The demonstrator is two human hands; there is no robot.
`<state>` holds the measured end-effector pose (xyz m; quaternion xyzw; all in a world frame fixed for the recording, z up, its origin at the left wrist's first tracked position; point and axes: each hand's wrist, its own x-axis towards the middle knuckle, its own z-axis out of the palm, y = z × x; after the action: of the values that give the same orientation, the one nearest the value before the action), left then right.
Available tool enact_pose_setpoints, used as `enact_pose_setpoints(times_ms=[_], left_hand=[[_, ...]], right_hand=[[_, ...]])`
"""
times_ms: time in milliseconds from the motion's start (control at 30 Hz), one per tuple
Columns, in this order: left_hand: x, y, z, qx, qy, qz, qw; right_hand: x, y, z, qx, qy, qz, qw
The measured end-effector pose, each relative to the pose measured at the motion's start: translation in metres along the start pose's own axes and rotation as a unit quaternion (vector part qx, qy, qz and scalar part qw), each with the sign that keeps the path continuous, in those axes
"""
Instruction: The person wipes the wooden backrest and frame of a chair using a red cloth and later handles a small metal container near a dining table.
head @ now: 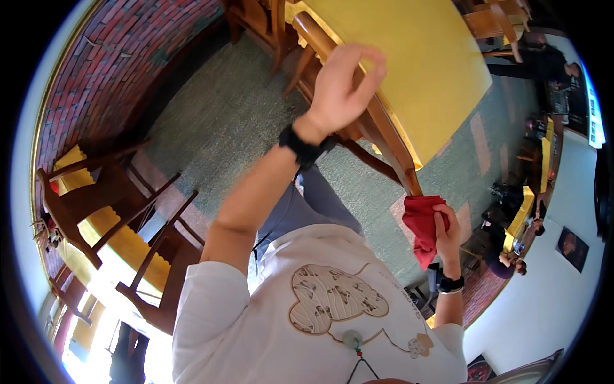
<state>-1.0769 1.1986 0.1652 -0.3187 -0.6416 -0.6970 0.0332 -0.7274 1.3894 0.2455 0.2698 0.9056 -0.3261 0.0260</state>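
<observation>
A red cloth (423, 228) is bunched around the lower right end of a wooden chair's top rail, and my right hand (447, 225) holds it there. My left hand (348, 86), slightly blurred, is over the brown wooden chair (393, 139), its fingers curled with nothing visible between them. Whether this hand touches the wood I cannot tell. The chair stands against a table with a yellow tablecloth (422, 67).
More wooden chairs (112, 192) and yellow-covered tables stand at the left, near a brick wall (110, 57). Another wooden chair (254, 19) is beyond the near one. At the far right, a person in dark clothes (547, 65) stands and others sit at tables.
</observation>
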Motion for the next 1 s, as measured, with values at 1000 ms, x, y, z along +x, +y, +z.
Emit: enact_pose_setpoints(times_ms=[1000], left_hand=[[-0.063, 0.088, 0.079, 0.152, -0.271, 0.174, 0.935]], right_hand=[[0.037, -0.001, 0.090, -0.117, 0.134, 0.066, 0.982]])
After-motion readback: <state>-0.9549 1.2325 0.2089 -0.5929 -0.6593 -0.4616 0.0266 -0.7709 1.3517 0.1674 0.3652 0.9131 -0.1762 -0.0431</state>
